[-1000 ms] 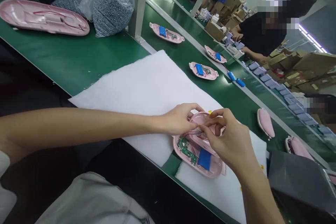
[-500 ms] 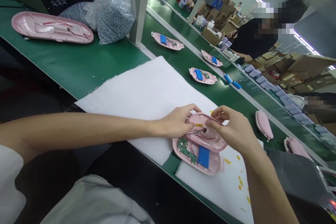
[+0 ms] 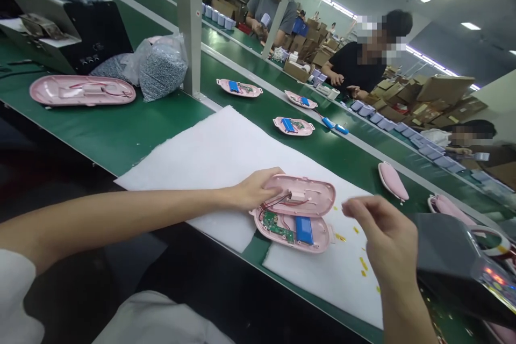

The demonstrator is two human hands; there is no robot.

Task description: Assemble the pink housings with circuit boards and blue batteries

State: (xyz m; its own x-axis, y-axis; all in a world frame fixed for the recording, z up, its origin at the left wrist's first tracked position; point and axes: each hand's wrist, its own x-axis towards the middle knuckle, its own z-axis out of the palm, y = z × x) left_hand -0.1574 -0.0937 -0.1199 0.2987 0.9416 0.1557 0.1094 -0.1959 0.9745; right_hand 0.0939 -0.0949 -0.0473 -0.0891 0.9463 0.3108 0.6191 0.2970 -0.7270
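Observation:
My left hand (image 3: 258,189) grips the left end of a pink plastic shell half (image 3: 316,193), inner side up, with thin red and dark wires inside. Just below it lies a second pink shell half (image 3: 322,239), holding a green circuit board (image 3: 276,227) and a blue battery pack (image 3: 303,230). Wires run between the two halves at the left. To the right, over the white foam sheet (image 3: 193,158), my right hand (image 3: 381,231) is raised apart from the shells. Its thumb and forefinger are pinched together; whatever they hold is too small to make out.
Yellow tape bits (image 3: 363,264) are scattered on the sheet. A dark grey machine (image 3: 451,252) stands at the right. More pink shells (image 3: 293,126) with batteries lie beyond the sheet, and a bag of grey granules (image 3: 163,67) leans by a post (image 3: 188,27). Co-workers sit across the bench.
My right hand has left the upper shell and moved right, its fingers pinched. The yellow strip over that shell is gone from view there. My left hand keeps its grip; the camera view has shifted.

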